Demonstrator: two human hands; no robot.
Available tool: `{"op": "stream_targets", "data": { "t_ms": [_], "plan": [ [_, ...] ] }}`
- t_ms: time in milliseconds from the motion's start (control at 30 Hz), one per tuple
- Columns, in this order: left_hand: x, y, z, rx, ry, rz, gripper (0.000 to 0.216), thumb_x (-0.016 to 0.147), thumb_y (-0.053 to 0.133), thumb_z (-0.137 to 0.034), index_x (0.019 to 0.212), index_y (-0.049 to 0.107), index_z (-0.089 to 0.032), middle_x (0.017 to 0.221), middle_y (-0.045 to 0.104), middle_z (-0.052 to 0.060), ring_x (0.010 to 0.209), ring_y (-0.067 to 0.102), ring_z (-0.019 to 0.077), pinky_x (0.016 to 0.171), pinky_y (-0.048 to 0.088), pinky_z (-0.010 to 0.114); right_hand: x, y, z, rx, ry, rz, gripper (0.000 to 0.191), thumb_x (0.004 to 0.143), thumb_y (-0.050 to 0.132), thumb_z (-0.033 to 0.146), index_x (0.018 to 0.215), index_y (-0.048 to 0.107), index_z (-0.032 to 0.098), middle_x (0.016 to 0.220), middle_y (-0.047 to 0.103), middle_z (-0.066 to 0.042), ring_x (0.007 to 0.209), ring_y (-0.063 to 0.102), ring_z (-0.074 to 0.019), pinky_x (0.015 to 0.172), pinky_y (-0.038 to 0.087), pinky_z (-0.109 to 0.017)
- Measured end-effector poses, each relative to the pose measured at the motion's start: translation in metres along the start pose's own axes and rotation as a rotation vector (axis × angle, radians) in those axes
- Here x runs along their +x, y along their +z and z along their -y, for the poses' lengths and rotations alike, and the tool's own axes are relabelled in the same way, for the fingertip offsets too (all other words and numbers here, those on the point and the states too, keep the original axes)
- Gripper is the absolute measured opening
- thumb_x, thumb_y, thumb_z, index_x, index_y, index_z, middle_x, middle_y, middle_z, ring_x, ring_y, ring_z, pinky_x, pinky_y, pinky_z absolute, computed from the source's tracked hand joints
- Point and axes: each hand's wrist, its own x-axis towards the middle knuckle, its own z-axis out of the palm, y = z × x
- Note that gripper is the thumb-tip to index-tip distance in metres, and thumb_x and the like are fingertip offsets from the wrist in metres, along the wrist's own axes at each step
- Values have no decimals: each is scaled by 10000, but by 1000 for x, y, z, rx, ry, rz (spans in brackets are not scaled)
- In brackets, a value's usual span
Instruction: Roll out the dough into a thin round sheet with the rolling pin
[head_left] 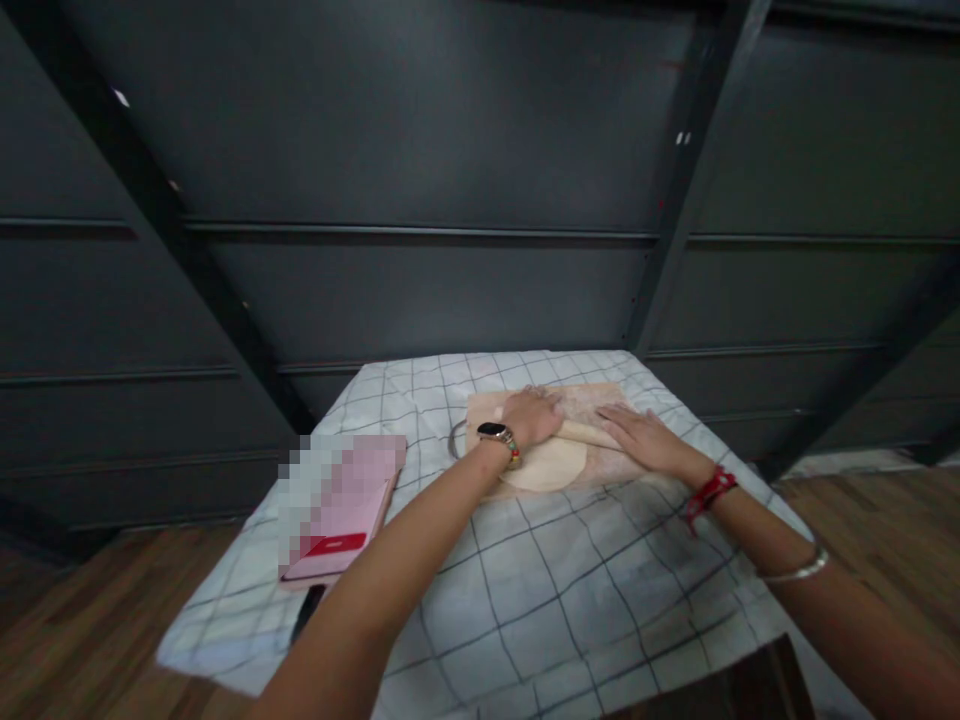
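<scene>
A pale wooden rolling pin point(585, 434) lies across a round, flat sheet of dough point(551, 468) on a light wooden board point(604, 395). My left hand point(531, 414) rests over the pin's left end, palm down, its fingers stretched forward and slightly blurred. It hides that end of the pin and part of the dough. On the pin's right part lies my right hand point(645, 436), flat, with the fingers extended to the left. White flour point(592, 405) is spread over the board. A ring-shaped handle point(456, 438) shows at the board's left side.
A white checked cloth point(517, 590) covers the table. To the left lies a pink, flat rectangular thing point(360, 505) with a red label, partly pixelated. A dark object point(309, 603) sits below it. A dark metal panel wall point(420, 290) stands behind the table.
</scene>
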Motion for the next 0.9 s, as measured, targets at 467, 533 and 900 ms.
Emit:
{"op": "stream_targets", "data": {
  "t_ms": [467,533,900],
  "plan": [
    [-14,1,-4,-21,-25,-31,473,967,248,-323,1252,593,-170,1339,548,102,1256,465,242,1065,319,375,-6,1,-3,27,-69,20,604,971,142,540,1451,393,274,1512,359,-28,1412,252,-292,1111,192,-613],
    [5,1,-1,-7,-73,28,469,960,244,-273,1168,647,-152,1274,596,111,1209,508,236,1042,341,365,9,-1,-7,49,10,-17,622,975,108,525,1450,399,247,1515,352,-44,1412,251,-294,1109,205,-609],
    [40,11,14,-46,-57,71,406,899,348,-275,1128,661,-154,1178,651,125,1097,580,244,929,426,349,44,3,-26,53,98,-19,653,965,94,553,1448,400,236,1523,332,-51,1421,227,-290,1102,194,-619]
  ]
}}
